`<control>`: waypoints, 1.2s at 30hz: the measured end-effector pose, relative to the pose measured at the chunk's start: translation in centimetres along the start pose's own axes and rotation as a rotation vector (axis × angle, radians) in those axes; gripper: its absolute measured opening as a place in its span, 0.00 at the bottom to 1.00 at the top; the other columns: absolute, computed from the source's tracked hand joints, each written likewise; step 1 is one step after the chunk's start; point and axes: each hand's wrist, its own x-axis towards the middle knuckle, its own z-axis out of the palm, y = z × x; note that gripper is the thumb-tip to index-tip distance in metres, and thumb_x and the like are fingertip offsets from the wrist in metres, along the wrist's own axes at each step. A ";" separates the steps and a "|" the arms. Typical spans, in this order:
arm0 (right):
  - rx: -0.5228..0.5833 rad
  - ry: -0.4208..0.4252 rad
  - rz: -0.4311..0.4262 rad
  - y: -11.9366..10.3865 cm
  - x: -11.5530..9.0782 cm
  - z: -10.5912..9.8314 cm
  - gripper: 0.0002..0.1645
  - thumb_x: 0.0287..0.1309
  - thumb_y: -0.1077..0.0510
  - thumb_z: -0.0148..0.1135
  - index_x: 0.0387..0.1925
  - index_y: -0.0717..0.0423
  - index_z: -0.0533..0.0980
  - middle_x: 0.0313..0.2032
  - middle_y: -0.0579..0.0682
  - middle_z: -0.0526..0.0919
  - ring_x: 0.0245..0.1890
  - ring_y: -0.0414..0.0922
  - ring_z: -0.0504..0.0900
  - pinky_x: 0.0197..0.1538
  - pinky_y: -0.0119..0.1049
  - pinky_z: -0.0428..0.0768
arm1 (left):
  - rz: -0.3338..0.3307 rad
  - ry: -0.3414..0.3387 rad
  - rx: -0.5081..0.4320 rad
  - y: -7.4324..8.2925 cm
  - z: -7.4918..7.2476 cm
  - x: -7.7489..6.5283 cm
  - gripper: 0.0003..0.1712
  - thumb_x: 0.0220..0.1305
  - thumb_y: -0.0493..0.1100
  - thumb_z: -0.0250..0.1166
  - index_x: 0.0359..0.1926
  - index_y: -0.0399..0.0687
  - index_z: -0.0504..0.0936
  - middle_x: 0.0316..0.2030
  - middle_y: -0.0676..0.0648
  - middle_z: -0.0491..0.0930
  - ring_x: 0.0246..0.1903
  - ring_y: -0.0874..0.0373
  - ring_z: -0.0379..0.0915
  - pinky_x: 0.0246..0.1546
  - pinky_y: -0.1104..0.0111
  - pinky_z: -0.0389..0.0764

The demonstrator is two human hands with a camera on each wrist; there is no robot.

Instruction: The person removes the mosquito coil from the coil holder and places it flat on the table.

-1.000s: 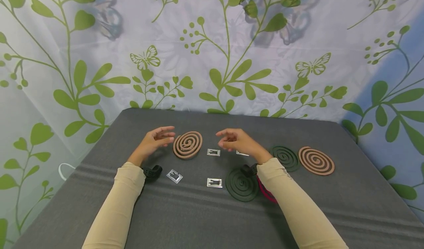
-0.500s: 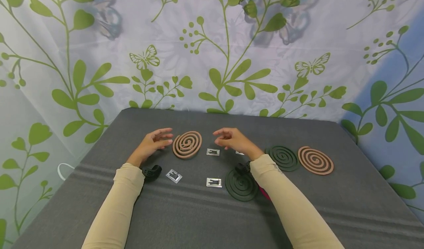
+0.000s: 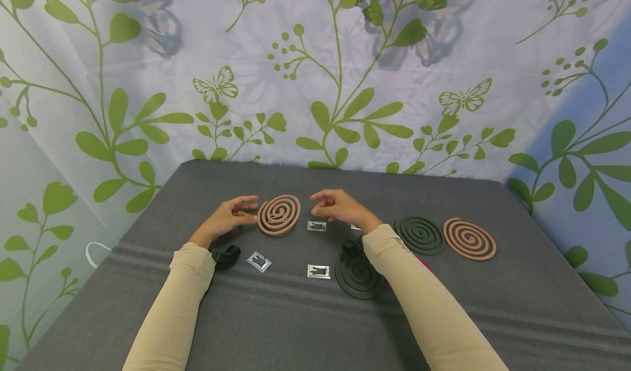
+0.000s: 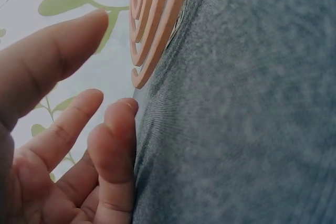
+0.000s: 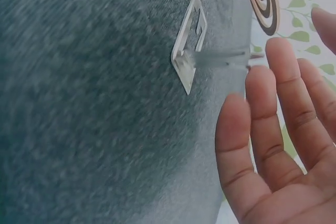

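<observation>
A brown mosquito coil (image 3: 279, 215) rests on a metal stand at the table's back left, slightly raised in the left wrist view. My left hand (image 3: 224, 220) is just left of it, its thumb tip right at the coil's outer edge in the head view. Its fingers are spread and hold nothing. To the coil's right, my right hand (image 3: 342, 207) hovers with loosely bent fingers and holds nothing. Below the right fingertips lies a flat metal coil stand (image 3: 316, 229) with an upright prong, also seen beside that hand in the right wrist view.
Nearer the front lie two more metal stands, one left (image 3: 254, 263) and one central (image 3: 319, 277). Another stand (image 3: 355, 227) is partly hidden by the right wrist. Two green coils (image 3: 419, 235) and a second brown coil (image 3: 470, 239) lie right. The right sleeve covers most of something pinkish-red (image 3: 426, 264).
My right hand has moved left toward the brown coil on the stand. The left thumb has shifted to the coil's edge. The coils and stands have stayed put.
</observation>
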 end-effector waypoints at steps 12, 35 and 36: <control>-0.054 -0.005 -0.006 -0.4 1.4 1.1 0.29 0.74 0.63 0.68 0.70 0.70 0.75 0.50 0.60 0.90 0.49 0.51 0.88 0.54 0.43 0.83 | -0.006 -0.027 -0.017 -0.2 -0.1 0.2 0.43 0.69 0.30 0.73 0.79 0.27 0.63 0.71 0.24 0.72 0.51 0.53 0.79 0.47 0.71 0.82; -0.024 -0.015 -0.005 -0.6 2.3 3.1 0.41 0.69 0.66 0.72 0.79 0.66 0.66 0.44 0.61 0.90 0.45 0.52 0.88 0.50 0.40 0.83 | -0.033 -0.022 0.053 0.4 0.2 0.2 0.46 0.64 0.30 0.78 0.78 0.28 0.66 0.68 0.26 0.75 0.53 0.43 0.76 0.47 0.69 0.78; -0.022 -0.011 -0.004 -0.6 2.3 3.2 0.41 0.69 0.66 0.72 0.78 0.66 0.67 0.44 0.60 0.90 0.44 0.52 0.88 0.49 0.40 0.83 | -0.032 -0.021 0.058 0.4 0.2 0.2 0.46 0.63 0.30 0.78 0.78 0.27 0.66 0.67 0.26 0.75 0.53 0.43 0.76 0.47 0.69 0.78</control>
